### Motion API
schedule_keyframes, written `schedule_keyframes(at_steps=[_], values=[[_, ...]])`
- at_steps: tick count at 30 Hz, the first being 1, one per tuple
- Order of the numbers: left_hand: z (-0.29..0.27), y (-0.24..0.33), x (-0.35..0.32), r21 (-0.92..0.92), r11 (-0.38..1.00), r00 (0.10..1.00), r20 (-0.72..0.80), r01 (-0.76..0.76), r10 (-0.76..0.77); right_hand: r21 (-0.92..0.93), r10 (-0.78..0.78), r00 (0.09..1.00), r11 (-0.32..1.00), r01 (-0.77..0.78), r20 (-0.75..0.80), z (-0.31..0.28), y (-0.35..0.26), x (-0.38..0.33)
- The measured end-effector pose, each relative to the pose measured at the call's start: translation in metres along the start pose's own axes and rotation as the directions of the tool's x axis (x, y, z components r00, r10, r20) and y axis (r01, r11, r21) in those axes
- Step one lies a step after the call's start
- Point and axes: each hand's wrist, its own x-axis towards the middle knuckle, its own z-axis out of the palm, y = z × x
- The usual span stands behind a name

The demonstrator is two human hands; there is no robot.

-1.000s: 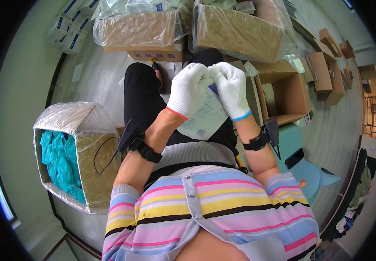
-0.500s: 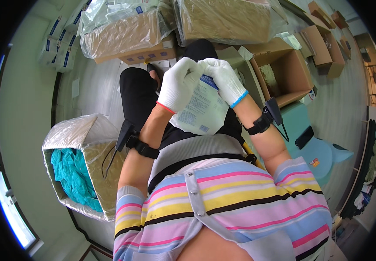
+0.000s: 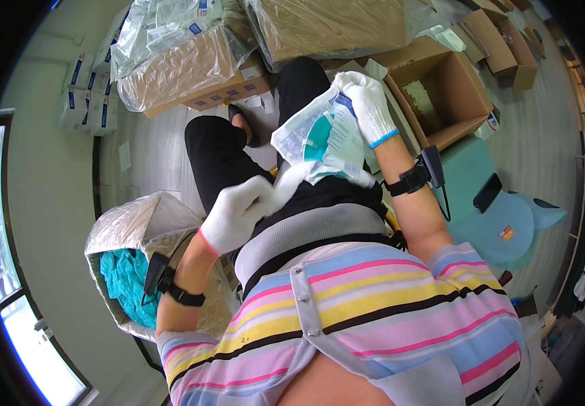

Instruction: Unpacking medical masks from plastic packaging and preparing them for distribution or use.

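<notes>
In front of my lap, my right hand (image 3: 370, 108), in a white knit glove with a blue cuff, pinches the top of a white printed pouch (image 3: 346, 145). The pouch hangs tilted and gapes open, and a smooth teal sheet-like thing (image 3: 318, 139) shows inside it. Lower and to the left is my left hand (image 3: 235, 210), gloved in white with a red cuff, its fingers closed on a soft white strip (image 3: 292, 184). That strip reaches from the fingers to the pouch's lower end. It is smeared by motion, so its kind cannot be made out.
At my left stands a plastic-lined box (image 3: 150, 230) with crumpled teal material (image 3: 129, 284). Plastic-covered cartons (image 3: 184, 68) are ahead, and an open cardboard box (image 3: 441, 95) is at the right. A light blue stool (image 3: 495, 216) bears a dark phone (image 3: 487, 193).
Both hands were together at the pouch's top edge. My left hand has moved down and left with the white strip; the pouch now gapes and teal shows in it.
</notes>
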Motion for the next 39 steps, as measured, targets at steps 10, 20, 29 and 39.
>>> schedule_keyframes(at_steps=[10,20,29,39], values=[[-0.005,0.026,0.017,0.161,0.961,0.848,-0.454,-0.225,0.275,-0.158,-0.306,0.938,0.930,0.331,0.164,0.026,-0.049,-0.024],[0.035,0.002,0.080,0.481,0.869,0.808,-0.464,-0.116,0.364,-0.215,-0.369,0.903,0.884,0.415,0.222,0.035,-0.044,-0.035],[0.033,-0.005,0.088,0.481,0.851,0.756,-0.470,-0.212,0.455,-0.095,-0.324,0.912,0.929,0.357,0.253,0.044,-0.037,-0.033],[0.033,-0.011,0.090,0.689,0.719,0.841,-0.332,-0.093,0.427,-0.155,-0.299,0.909,0.923,0.353,0.291,0.042,-0.039,-0.036]])
